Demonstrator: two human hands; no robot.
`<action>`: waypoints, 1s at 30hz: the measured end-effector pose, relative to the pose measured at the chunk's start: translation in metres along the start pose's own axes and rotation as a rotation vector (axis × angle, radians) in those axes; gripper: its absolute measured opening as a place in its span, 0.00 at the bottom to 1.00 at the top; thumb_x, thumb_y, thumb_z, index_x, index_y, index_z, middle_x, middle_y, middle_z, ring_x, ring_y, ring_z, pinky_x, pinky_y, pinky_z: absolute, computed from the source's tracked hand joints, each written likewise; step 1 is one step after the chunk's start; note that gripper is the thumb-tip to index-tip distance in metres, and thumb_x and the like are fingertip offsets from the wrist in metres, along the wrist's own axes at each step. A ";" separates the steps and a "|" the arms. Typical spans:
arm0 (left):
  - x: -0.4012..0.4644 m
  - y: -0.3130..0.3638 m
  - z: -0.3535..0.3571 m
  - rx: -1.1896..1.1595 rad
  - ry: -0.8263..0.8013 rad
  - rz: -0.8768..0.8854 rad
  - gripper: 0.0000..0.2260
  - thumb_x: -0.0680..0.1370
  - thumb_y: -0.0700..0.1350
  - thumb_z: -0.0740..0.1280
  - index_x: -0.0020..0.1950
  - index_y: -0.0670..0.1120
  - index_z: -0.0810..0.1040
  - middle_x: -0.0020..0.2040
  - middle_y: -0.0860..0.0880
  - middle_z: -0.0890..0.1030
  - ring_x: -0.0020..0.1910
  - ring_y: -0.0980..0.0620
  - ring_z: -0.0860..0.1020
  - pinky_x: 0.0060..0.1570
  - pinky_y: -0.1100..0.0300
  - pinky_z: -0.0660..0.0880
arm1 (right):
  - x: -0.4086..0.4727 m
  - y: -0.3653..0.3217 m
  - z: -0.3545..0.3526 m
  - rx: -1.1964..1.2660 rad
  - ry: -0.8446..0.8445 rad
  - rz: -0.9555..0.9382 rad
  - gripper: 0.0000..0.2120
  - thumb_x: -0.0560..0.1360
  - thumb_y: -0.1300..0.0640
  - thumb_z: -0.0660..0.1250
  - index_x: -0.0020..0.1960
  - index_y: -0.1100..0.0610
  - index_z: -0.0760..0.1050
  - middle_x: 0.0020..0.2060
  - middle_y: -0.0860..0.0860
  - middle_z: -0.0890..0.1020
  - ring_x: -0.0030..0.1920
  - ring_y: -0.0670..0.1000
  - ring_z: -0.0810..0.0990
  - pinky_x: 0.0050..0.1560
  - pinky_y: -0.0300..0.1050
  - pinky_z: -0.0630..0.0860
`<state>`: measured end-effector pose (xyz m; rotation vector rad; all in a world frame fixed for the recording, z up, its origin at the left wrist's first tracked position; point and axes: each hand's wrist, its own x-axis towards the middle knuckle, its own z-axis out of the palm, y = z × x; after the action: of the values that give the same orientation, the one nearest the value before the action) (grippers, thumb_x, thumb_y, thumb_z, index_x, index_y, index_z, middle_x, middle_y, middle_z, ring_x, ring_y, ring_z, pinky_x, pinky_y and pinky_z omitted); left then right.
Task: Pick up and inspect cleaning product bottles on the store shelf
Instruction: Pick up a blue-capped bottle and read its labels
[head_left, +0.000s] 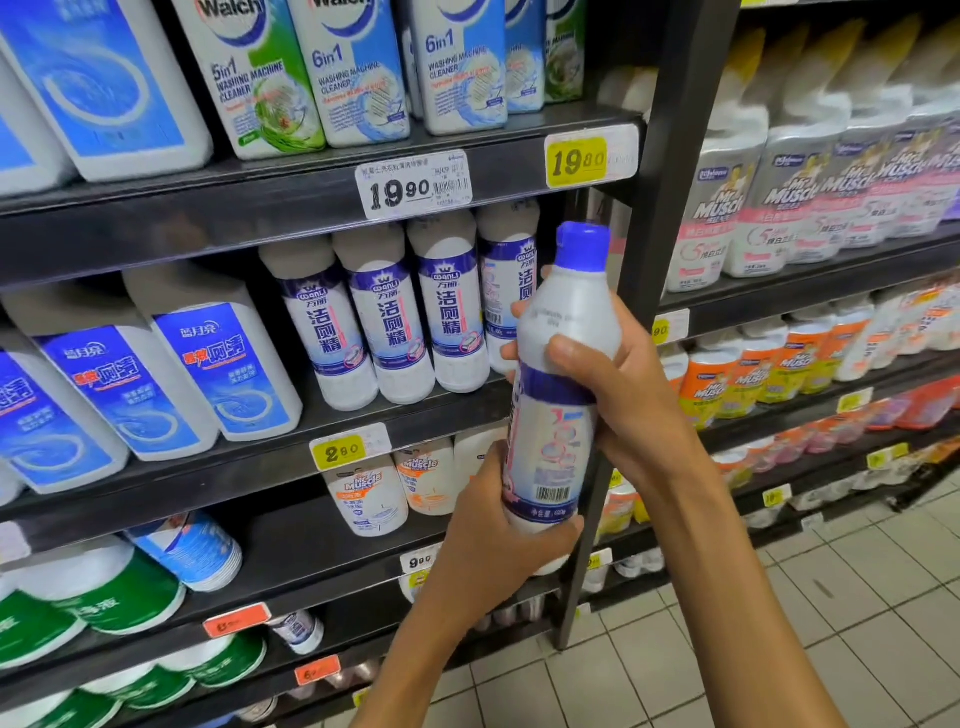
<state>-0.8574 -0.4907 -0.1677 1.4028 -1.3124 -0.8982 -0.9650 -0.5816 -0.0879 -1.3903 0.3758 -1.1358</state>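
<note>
A white cleaner bottle (558, 395) with a blue cap and a blue-and-white label is held upright in front of the shelf, its barcode side facing me. My right hand (618, 384) grips its upper body, thumb across the front. My left hand (493, 535) grips its base from below and the left. Matching bottles (395, 312) stand in a row on the middle shelf just behind it, to the left.
Black shelving (260, 213) holds Walch washing machine cleaner bottles (358, 73) above and blue-labelled jugs (208, 364) at left. Mr Muscle bottles (810, 197) fill the right bay. A black upright post (660, 218) stands right behind the held bottle. Tiled floor (675, 675) lies below.
</note>
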 end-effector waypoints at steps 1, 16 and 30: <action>0.004 -0.003 0.000 0.021 0.034 0.014 0.26 0.66 0.41 0.77 0.59 0.55 0.71 0.53 0.55 0.80 0.52 0.58 0.80 0.46 0.69 0.77 | -0.003 0.002 -0.001 0.003 -0.037 -0.027 0.20 0.66 0.54 0.72 0.57 0.42 0.75 0.52 0.49 0.83 0.50 0.52 0.82 0.47 0.44 0.79; 0.013 -0.003 -0.019 -0.088 -0.107 0.058 0.26 0.63 0.46 0.79 0.57 0.61 0.75 0.54 0.57 0.82 0.54 0.58 0.80 0.48 0.67 0.77 | -0.009 0.002 -0.017 0.092 -0.184 -0.026 0.25 0.67 0.52 0.74 0.63 0.44 0.74 0.56 0.46 0.81 0.58 0.48 0.79 0.52 0.40 0.77; 0.010 -0.019 -0.008 -0.535 -0.028 -0.116 0.29 0.65 0.69 0.69 0.61 0.56 0.78 0.59 0.48 0.81 0.59 0.48 0.79 0.51 0.57 0.78 | 0.001 0.010 0.006 -0.073 0.151 0.000 0.32 0.62 0.57 0.78 0.60 0.44 0.67 0.54 0.49 0.80 0.51 0.47 0.82 0.44 0.40 0.80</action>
<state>-0.8434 -0.5004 -0.1832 1.0509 -0.9201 -1.2416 -0.9560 -0.5811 -0.0947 -1.3709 0.5300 -1.2417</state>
